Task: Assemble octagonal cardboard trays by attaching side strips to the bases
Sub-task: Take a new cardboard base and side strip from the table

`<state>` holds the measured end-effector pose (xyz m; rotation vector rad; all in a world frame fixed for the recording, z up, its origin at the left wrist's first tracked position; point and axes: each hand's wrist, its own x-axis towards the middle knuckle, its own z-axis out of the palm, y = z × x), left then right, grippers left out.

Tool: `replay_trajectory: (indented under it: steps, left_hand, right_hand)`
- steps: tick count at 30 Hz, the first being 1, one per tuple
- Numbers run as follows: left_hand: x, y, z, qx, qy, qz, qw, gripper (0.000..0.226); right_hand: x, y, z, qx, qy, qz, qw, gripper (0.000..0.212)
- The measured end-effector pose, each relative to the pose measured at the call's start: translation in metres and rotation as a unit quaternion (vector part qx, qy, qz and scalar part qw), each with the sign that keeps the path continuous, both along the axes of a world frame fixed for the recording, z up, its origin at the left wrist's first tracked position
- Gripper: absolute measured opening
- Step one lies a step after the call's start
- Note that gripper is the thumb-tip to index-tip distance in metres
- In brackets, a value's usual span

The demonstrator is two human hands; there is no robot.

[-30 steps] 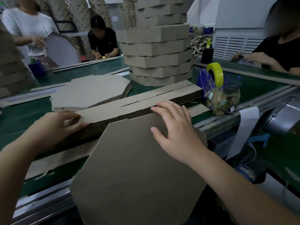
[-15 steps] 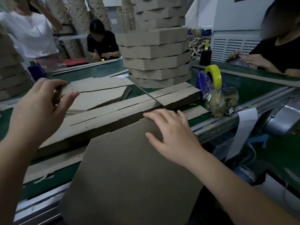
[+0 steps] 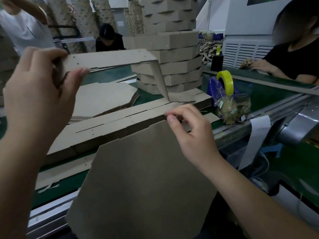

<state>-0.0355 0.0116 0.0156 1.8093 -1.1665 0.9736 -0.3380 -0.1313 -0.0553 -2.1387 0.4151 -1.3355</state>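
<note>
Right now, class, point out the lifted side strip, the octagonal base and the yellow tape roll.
side strip (image 3: 110,59), head view, its raised flat face
octagonal base (image 3: 146,178), head view, middle of its face
yellow tape roll (image 3: 228,80), head view, outer yellow band

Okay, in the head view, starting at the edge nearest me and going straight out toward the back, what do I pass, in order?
Octagonal base → pile of flat side strips → stack of assembled trays → person in black at the far bench.
</note>
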Motion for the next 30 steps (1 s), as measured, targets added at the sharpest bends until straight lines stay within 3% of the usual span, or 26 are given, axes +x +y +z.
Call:
replay_trajectory:
  steps: [4, 9, 11, 13, 15, 17, 20, 23, 26, 30]
  left_hand:
    - [-0.085, -0.008, 0.024, -0.072, -0.055, -0.040, 0.995, 0.039]
    - [-0.155, 0.001, 0.045, -0.014, -0.116, -0.018, 0.993, 0.063]
    - [-0.162, 0.006, 0.049, 0.005, -0.120, -0.018, 0.993, 0.063]
    - [-0.167, 0.010, 0.050, 0.004, -0.123, -0.026, 0.992, 0.062]
    - [-0.171, 0.015, 0.051, 0.001, -0.120, -0.042, 0.992, 0.061]
    - [-0.173, 0.019, 0.053, 0.008, -0.117, -0.061, 0.991, 0.060]
    - [-0.174, 0.024, 0.051, 0.036, -0.116, -0.079, 0.989, 0.055]
    - [-0.172, 0.027, 0.042, 0.071, -0.075, -0.076, 0.992, 0.066]
    - [-0.172, 0.026, 0.029, 0.085, -0.050, -0.074, 0.992, 0.067]
    - [-0.177, 0.017, 0.013, 0.134, -0.080, -0.066, 0.986, 0.058]
  right_hand:
    - [0.007, 0.019, 0.032, 0.157, -0.011, 0.243, 0.957, 0.043]
    - [0.017, 0.025, 0.078, 0.272, -0.093, 0.272, 0.918, 0.073]
    - [0.017, 0.029, 0.093, 0.308, -0.155, 0.271, 0.899, 0.061]
    - [0.015, 0.033, 0.108, 0.339, -0.234, 0.266, 0.871, 0.032]
    - [0.009, 0.036, 0.122, 0.344, -0.293, 0.253, 0.855, 0.025]
    - [0.001, 0.040, 0.133, 0.319, -0.310, 0.238, 0.863, 0.021]
    - [-0.014, 0.045, 0.141, 0.256, -0.300, 0.158, 0.905, 0.021]
    - [-0.034, 0.042, 0.146, 0.208, -0.299, 0.092, 0.927, 0.020]
    - [-0.054, 0.034, 0.144, 0.199, -0.302, 0.046, 0.931, 0.024]
    - [-0.073, 0.023, 0.113, 0.264, -0.301, 0.005, 0.916, 0.024]
